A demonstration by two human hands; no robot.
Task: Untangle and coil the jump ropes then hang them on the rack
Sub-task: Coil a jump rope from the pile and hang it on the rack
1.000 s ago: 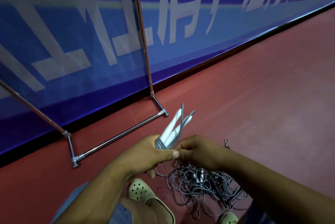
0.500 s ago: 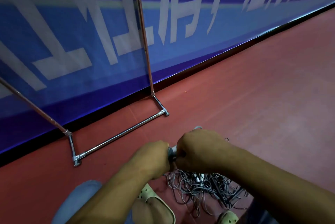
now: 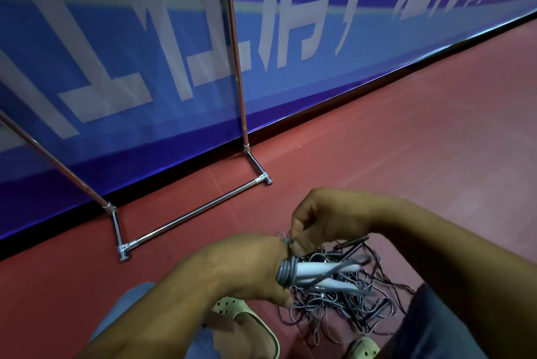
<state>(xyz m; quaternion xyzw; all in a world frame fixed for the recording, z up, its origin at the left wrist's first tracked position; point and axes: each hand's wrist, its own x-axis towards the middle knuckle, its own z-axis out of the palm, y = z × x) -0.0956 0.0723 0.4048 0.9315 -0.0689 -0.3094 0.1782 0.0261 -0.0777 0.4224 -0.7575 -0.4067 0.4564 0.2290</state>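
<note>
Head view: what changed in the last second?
The coiled rope bundle swung from pointing away to pointing right, in the left hand throughout. The right hand covered its handles, then let go and now pinches a thin strand beside the wraps. The rack and the tangled pile stayed put.

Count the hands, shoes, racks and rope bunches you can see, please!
Hands: 2, left hand and right hand
Shoes: 2, left shoe and right shoe
Rack: 1
Rope bunches: 2, wrapped bundle in the left hand's fingers and tangled pile
Total: 7
</note>
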